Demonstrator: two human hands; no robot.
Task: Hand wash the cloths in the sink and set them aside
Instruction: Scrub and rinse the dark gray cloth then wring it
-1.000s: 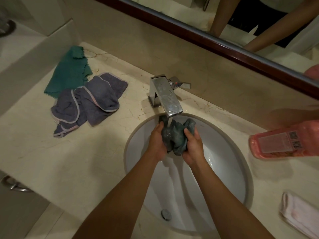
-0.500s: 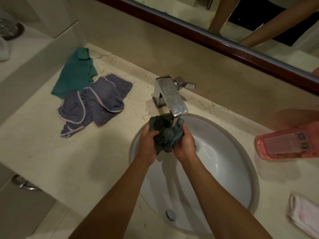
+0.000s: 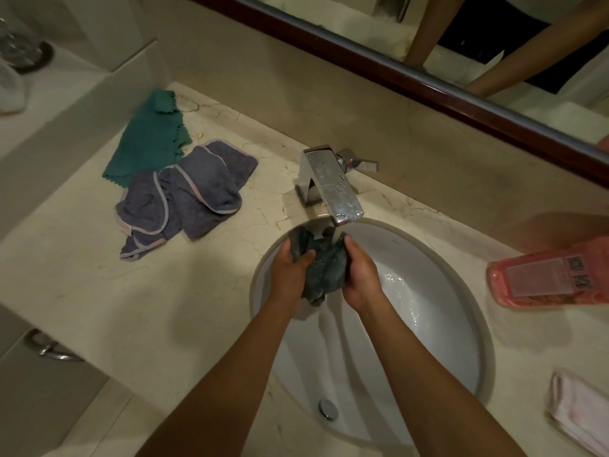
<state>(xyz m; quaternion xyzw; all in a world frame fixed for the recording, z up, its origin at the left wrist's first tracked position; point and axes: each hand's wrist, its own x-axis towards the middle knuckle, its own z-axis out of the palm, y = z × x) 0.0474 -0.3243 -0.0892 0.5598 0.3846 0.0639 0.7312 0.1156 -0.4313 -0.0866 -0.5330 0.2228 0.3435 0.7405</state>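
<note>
Dark cloth, wet and bunched, held over the sink right under the faucet spout, water running onto it. Gripped from the near-left side of the faucet by the left hand, fingers curled round the cloth's left edge. Gripped likewise by the right hand, fingers wrapped round the cloth's right side, thumb up near the spout. Both forearms stretched over the sink's near rim.

Left of the faucet, well apart on the counter: grey cloths with pale trim, rumpled in a heap. Touching their far edge, partly under them, a green cloth lying flat, farther left of the faucet.

Right of the faucet, just beside the sink rim: a pink bottle on its side, label up. Nearer the camera on that same side, a pale pink cloth, folded, at the frame's edge.

Behind the faucet: a wall panel, then a dark-framed mirror reflecting two arms. Drain plug in the sink's near part, straight out from the faucet. Below the counter's near-left edge, a metal handle.
</note>
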